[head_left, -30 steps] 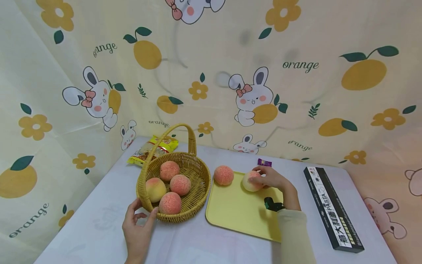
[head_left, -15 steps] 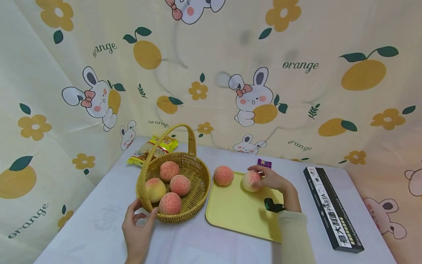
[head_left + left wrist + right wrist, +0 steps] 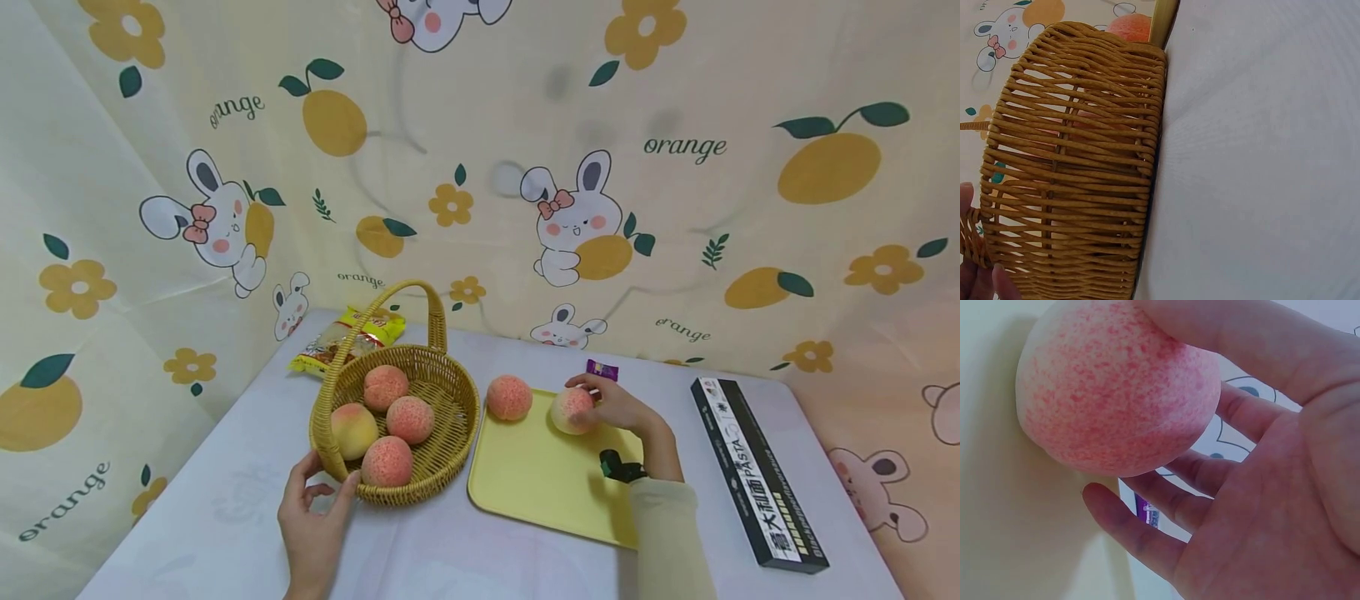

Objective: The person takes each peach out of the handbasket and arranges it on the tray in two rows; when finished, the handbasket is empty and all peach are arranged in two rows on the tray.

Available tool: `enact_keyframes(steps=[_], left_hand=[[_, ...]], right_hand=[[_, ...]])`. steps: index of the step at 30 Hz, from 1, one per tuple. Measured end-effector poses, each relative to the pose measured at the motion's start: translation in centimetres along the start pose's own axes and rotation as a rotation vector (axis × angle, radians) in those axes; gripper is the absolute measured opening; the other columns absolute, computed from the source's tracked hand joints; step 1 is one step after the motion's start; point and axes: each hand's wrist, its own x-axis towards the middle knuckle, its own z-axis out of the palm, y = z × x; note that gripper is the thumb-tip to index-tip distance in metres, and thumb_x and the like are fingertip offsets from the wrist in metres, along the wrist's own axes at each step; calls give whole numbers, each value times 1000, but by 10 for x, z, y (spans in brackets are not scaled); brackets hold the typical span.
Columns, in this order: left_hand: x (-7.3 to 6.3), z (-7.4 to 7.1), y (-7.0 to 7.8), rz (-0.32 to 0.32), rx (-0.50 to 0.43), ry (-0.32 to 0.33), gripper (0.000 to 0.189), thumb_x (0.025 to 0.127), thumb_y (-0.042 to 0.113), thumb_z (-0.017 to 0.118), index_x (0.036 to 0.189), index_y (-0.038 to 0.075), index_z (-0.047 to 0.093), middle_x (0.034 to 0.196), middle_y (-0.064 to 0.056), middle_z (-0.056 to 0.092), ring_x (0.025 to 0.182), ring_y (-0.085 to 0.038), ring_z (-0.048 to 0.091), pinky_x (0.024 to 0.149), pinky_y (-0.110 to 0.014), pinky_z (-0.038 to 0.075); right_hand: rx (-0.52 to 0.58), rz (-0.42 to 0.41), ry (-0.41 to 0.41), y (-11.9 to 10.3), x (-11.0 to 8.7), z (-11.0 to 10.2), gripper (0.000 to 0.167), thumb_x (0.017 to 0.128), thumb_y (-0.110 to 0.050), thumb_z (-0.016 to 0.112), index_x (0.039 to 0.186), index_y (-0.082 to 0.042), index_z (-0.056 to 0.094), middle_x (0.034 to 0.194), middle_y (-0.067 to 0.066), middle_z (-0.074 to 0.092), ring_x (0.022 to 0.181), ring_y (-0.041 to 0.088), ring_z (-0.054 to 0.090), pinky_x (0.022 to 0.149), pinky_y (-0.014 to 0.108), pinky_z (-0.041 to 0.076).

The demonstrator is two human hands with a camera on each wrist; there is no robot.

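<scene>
My left hand point(image 3: 315, 521) grips the near left side of a wicker basket point(image 3: 448, 473) where the handle joins it; in the left wrist view its fingertips pinch the woven handle base point(image 3: 974, 240). Inside the basket lie several peaches point(image 3: 410, 420), pink and yellow. At the far side of a yellow tray point(image 3: 540, 492), my right hand point(image 3: 621, 410) holds a pale pink-speckled peach point(image 3: 572, 412), thumb on one side and fingers behind it in the right wrist view. Another pink peach point(image 3: 509, 398) sits at the tray's far left corner.
A yellow snack bag point(image 3: 337, 343) lies behind the basket, partly hidden by its handle. A small purple packet point(image 3: 602, 370) rests beyond the tray. The long black pasta box point(image 3: 757, 475) lies at the right, and a printed cloth hangs behind the table.
The right hand's fingers have shifted slightly on the peach, which has turned a little in place and shows more pink. The left hand and basket have stayed still.
</scene>
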Motion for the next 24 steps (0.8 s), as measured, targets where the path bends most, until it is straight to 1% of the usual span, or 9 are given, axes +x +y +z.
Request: enact_keyframes(steps=[9, 13, 18, 21, 24], left_hand=[[0, -1, -1, 3, -11, 0, 51, 79, -4, 81, 125, -5, 59, 113, -2, 63, 102, -11, 55, 69, -15, 46], [0, 0, -2, 8, -12, -1, 52, 79, -4, 82, 125, -5, 59, 114, -2, 63, 102, -11, 55, 69, -16, 46], [0, -1, -3, 21, -21, 0, 52, 78, -6, 82, 126, -4, 60, 114, -2, 63, 102, -10, 55, 69, -15, 46], [0, 0, -1, 24, -22, 2, 53, 77, -8, 82, 125, -3, 60, 113, 0, 62, 102, -9, 55, 69, -15, 46], [0, 0, 6, 25, -19, 8, 53, 75, -12, 81, 124, -5, 61, 112, 5, 61, 101, -8, 54, 68, -16, 46]], right_hand=[[18, 6, 7, -2, 0, 0, 60, 81, -19, 78, 133, -3, 54, 124, 18, 53, 107, 32, 51, 87, 38, 45], [28, -22, 25, -2, 0, -1, 62, 81, -17, 75, 135, 2, 52, 128, 21, 53, 112, 36, 50, 93, 45, 45], [35, -78, 50, -5, 0, -4, 57, 86, -15, 71, 135, 7, 50, 132, 29, 51, 119, 44, 49, 102, 58, 41], [39, -95, 68, -8, 1, -6, 54, 90, -16, 71, 134, 7, 50, 133, 31, 51, 121, 47, 48, 104, 61, 38], [54, -101, 86, -11, 1, -8, 54, 91, -17, 73, 136, 5, 51, 136, 30, 49, 124, 48, 47, 104, 60, 39]])
